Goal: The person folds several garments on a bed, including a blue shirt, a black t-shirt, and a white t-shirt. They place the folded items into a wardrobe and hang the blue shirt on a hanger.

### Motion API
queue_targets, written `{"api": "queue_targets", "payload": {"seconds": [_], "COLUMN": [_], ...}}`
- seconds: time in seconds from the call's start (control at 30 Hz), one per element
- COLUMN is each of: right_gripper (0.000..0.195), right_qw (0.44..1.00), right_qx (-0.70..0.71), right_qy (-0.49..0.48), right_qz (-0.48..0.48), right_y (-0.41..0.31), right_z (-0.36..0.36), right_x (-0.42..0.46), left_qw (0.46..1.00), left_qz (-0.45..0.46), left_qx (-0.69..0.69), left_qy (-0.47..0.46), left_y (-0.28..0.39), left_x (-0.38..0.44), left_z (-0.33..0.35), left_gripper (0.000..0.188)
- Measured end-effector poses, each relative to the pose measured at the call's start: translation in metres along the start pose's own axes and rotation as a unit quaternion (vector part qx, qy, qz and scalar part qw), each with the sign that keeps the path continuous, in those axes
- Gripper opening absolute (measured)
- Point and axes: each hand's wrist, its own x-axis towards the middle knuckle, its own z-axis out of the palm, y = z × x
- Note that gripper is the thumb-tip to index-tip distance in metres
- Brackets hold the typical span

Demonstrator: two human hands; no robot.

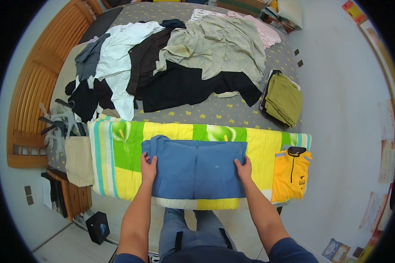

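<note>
A blue folded garment [197, 171] lies in front of me on a green, yellow and white quilt [263, 157]. My left hand [148, 167] grips its left edge, fingers curled at the side and thumb on top. At its right edge, my right hand [243, 168] holds the cloth the same way. Near the top left corner a strip of the blue cloth is folded over. To the right, a folded yellow zip-neck shirt [288, 177] rests on the quilt's end, and beige folded cloth [79, 161] hangs at the left end.
Beyond the quilt, a bed [184, 115] bears a white shirt [118, 49], black garments [181, 88] and a crumpled beige garment [217, 46]. An olive folded garment [284, 98] tops a stack on the right. Hangers [61, 118] lie left, near a wooden headboard [36, 85]. A black box [97, 227] stands below.
</note>
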Motion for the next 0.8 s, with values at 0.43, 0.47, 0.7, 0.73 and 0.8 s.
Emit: {"api": "queue_targets", "payload": {"seconds": [0.43,0.47,0.7,0.73,0.8], "right_gripper": [0.032,0.031,0.026,0.025,0.024], "right_qw": [0.991,0.993,0.853,0.845,0.875], "right_qx": [-0.103,-0.082,0.509,0.516,0.456], "right_qy": [0.081,0.085,-0.004,-0.04,-0.07], "right_qz": [0.03,0.025,0.117,0.136,0.145], "right_y": [0.007,0.002,-0.055,-0.076,-0.08], "right_z": [0.039,0.037,-0.003,-0.008,0.001], "right_x": [0.042,0.037,-0.005,-0.006,0.01], "left_qw": [0.998,0.999,0.988,0.99,0.995], "left_qz": [-0.056,0.021,0.086,0.073,0.04], "left_qx": [-0.006,0.013,-0.128,-0.11,-0.077], "left_qy": [0.011,0.048,-0.014,-0.045,-0.052], "left_y": [0.008,0.005,0.041,0.04,0.052], "left_x": [0.045,0.039,0.029,0.033,0.054], "left_z": [0.007,0.002,-0.034,-0.041,-0.029], "left_gripper": [0.031,0.031,0.027,0.025,0.026]}}
